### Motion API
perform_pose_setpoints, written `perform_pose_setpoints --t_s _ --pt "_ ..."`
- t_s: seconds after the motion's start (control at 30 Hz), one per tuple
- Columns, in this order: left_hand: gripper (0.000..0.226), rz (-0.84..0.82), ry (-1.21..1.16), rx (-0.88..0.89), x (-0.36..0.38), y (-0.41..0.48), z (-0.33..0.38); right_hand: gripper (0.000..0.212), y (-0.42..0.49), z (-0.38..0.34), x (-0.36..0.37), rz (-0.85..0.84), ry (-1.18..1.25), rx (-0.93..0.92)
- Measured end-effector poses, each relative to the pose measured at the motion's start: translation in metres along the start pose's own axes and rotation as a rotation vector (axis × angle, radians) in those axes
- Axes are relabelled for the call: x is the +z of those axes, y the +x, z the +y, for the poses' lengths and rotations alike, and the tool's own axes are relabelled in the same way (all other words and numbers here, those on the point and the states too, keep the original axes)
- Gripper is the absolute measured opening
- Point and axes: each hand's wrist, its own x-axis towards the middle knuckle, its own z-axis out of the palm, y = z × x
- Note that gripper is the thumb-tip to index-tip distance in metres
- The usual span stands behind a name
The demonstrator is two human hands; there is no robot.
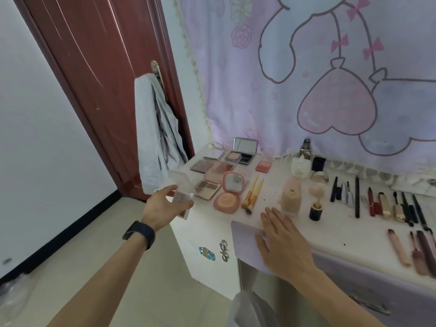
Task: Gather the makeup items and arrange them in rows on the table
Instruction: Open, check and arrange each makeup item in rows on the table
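Here the white counter (212, 223) carries makeup laid out in loose rows. At its far left lie five flat palettes: a pale one (213, 154), an open compact with its mirror raised (240, 156), a brown eyeshadow palette (201, 166), a pink one (218, 171) and a four-pan palette (207, 188), with a small red blush square (263, 166) off to their right. Just beside them stands a round pink compact (227, 200), open, its mirror upright. Two yellow-handled brushes (252, 194) lie next to it, touching each other. Four bottles or jars show in the middle, among them a beige foundation bottle (290, 200) and a dark round jar (315, 210); the small pieces around them are too blurred to count. To the right lie many pencils, mascaras and lipsticks (382, 204) side by side, and nearer the edge about four lip-gloss tubes (412, 251). The left hand (162, 206), a dark band at its wrist, has its grip curled around a clear-lidded small palette (182, 197), held open at the counter's left corner, partly past the edge. The right hand (283, 241) lies flat with fingers spread only slightly, palm pressed on a pale lilac sheet (245, 241) at the counter's front edge, holding nothing.
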Motion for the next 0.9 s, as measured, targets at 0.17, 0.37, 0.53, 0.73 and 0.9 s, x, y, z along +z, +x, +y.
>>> perform_pose_setpoints --t_s 0.17,0.37,0.53,0.73,0.9 --pt "0.078 -0.008 0.055 -0.063 -0.003 0.047 -0.003 0.064 0.007 0.005 0.007 0.008 -0.042 0.026" --pt "0.075 -0.053 0.170 -0.142 0.007 0.087 -0.002 0.065 0.004 0.012 0.018 0.123 -0.110 -0.036" --pt "0.072 -0.116 0.296 -0.194 0.014 0.106 -0.008 0.065 0.005 0.013 0.025 0.158 -0.101 -0.039" --pt "0.056 -0.185 0.387 -0.203 0.022 0.117 -0.013 0.065 0.006 0.012 0.027 0.164 -0.127 -0.029" --pt "0.050 -0.223 0.378 -0.232 0.021 0.127 -0.011 0.065 0.006 0.013 0.028 0.168 -0.138 -0.027"
